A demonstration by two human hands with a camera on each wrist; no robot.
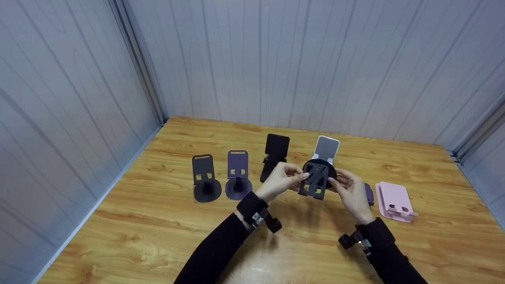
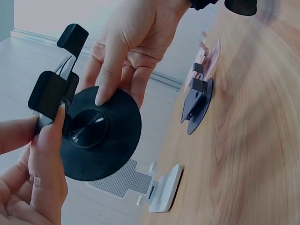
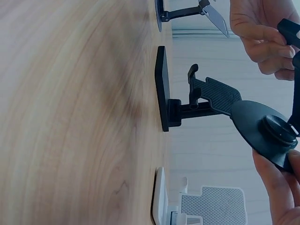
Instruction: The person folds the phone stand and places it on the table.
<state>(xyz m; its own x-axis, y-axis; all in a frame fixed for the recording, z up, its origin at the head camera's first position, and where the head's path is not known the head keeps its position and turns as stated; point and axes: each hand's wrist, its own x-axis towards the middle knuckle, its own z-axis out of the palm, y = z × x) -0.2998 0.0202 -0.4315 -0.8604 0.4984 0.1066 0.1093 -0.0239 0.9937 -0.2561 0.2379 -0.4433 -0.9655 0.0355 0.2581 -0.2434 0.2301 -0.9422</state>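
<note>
Both hands hold a black phone stand up over the table. My left hand pinches the side of its slotted phone plate between thumb and fingers. My right hand grips the edge of the round base, thumb on one face and fingers behind. The left wrist view shows the stand's two bent support lips and the raised hub at the middle of the base. Behind it stands a white phone stand with a grey pad, partly covered. A black phone stand with a block base stands near the left hand.
To the left, a dark grey phone stand and a purple phone stand stand unfolded on round bases. A pink folded stand and another purple stand lie right of the right hand. Pale panels enclose the wooden table.
</note>
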